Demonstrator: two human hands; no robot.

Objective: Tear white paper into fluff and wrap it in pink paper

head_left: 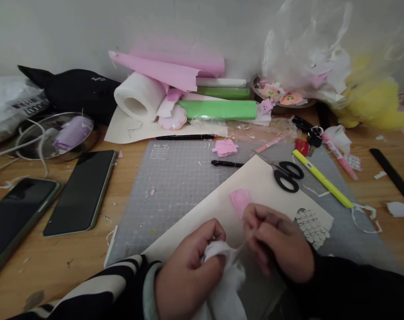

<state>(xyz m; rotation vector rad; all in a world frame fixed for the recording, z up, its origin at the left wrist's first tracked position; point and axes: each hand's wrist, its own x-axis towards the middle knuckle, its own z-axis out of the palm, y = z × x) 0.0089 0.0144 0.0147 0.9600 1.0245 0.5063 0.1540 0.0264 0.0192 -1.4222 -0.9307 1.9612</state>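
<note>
My left hand (192, 272) is closed on a wad of soft white fibre (227, 284), cotton-like stuffing or tissue. My right hand (278, 240) pinches a thin wisp drawn out of that wad, with its fingertips partly blurred. Both hands are above a cream sheet of paper (202, 214). A small pink paper piece (240, 201) lies just beyond my right fingers. To the right of that hand is a cut piece with a drawn scale pattern (312, 227). Black-handled scissors (287, 175) rest across the sheet's upper edge.
A grey cutting mat (175, 178) lies under the sheet. Two phones (80, 193) are on the left, near a metal bowl (60, 149). A yellow cutter (322, 178) lies right. Behind stand a white roll (140, 98), a green packet (218, 110) and a clear plastic bag (298, 49).
</note>
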